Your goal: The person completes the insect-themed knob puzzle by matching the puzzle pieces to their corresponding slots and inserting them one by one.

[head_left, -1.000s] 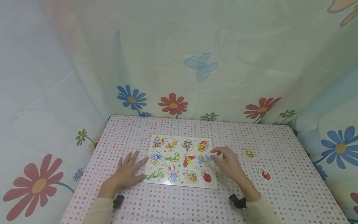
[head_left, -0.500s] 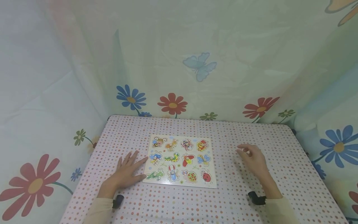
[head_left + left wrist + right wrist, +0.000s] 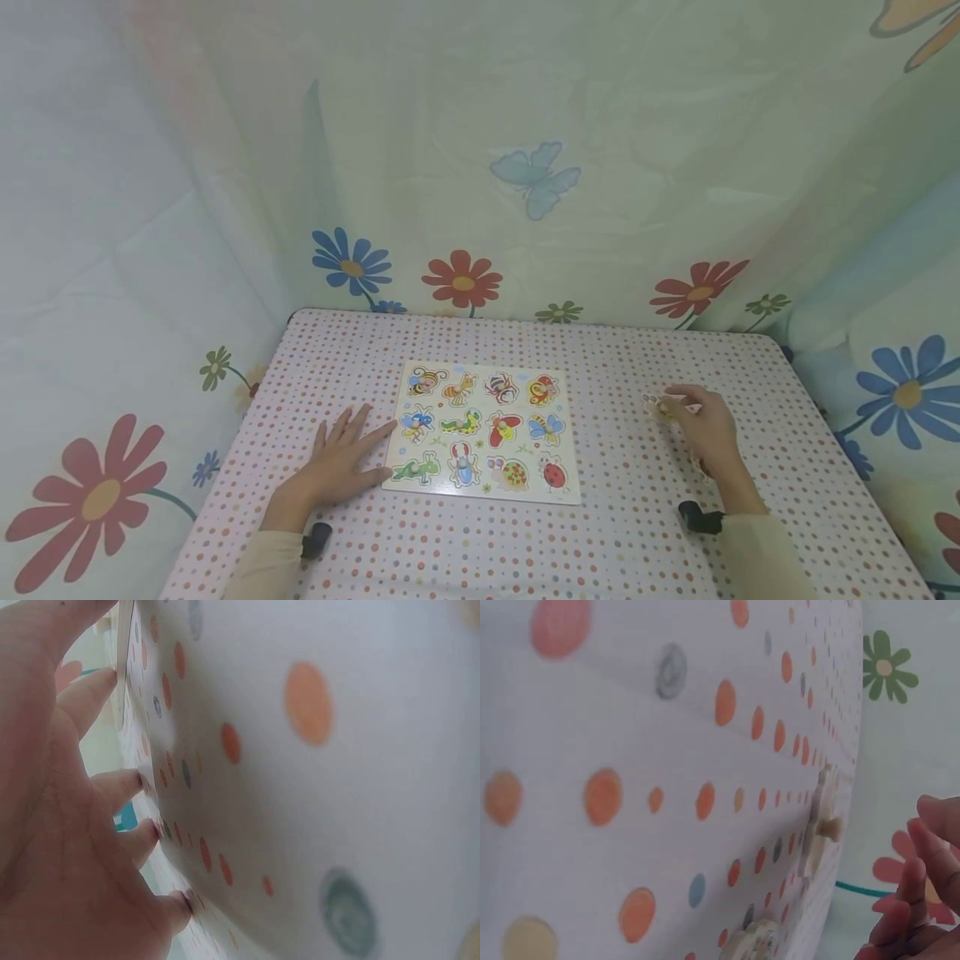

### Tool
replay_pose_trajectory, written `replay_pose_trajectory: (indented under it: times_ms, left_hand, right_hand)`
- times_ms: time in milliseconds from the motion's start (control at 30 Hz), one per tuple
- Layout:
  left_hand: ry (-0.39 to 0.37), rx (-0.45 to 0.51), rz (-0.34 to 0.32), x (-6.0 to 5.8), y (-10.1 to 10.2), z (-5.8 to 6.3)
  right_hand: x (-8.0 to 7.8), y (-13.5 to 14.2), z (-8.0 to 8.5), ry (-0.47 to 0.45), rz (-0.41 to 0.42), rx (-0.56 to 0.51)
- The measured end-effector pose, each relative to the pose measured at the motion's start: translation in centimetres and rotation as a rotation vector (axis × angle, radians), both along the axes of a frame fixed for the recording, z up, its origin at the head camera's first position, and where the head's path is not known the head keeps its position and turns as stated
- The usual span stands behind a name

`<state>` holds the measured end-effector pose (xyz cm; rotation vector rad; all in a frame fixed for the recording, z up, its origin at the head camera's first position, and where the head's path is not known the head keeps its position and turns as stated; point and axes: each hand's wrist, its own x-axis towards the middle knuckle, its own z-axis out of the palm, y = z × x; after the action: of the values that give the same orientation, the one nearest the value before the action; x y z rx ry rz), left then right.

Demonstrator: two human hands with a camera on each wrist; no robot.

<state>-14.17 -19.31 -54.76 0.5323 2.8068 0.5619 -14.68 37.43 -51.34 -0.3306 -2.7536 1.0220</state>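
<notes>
A wooden peg puzzle board with several bright insect pictures lies on the table. My left hand rests flat beside its left edge, index fingertip and thumb right at the edge. In the left wrist view the fingers are spread, tips on the cloth. My right hand is over a loose insect puzzle piece, overlapping it in the head view. In the right wrist view this piece shows a small wooden knob, with the loosely bent fingers apart from it. A second loose piece is mostly hidden under the right hand.
The table wears a dotted cloth. Behind it hangs a curtain printed with flowers and a butterfly. A black wrist mount sits under the right wrist, another at the left.
My right hand has left the board's right edge and moved rightward to the loose pieces. The left hand and the board have stayed in place.
</notes>
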Motion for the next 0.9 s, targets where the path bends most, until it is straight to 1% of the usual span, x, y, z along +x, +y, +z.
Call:
replay_pose_trajectory:
  times_ms: [200, 267, 433, 633, 833, 900]
  left_hand:
    - [-0.004, 0.003, 0.005, 0.1, 0.1, 0.1]
    - [-0.005, 0.006, 0.006, 0.1, 0.1, 0.1]
    - [-0.004, 0.011, 0.007, 0.1, 0.1, 0.2]
    - [0.000, 0.003, 0.006, 0.1, 0.1, 0.1]
    - [0.001, 0.000, 0.007, 0.0, 0.0, 0.0]
    - [0.003, 0.002, 0.006, 0.0, 0.0, -0.1]
  right_hand:
    - [-0.7, 0.4, -0.6, -0.139, -0.097, -0.057]
    - [-0.8, 0.5, -0.7, -0.180, -0.115, -0.069]
    - [-1.0, 0.7, -1.0, -0.246, -0.122, -0.046]
    - [-0.8, 0.9, -1.1, -0.260, -0.086, -0.035]
    - [-1.0, 0.6, -1.3, -0.294, -0.123, -0.052]
    - [-1.1, 0.6, -1.4, -0.298, -0.123, -0.055]
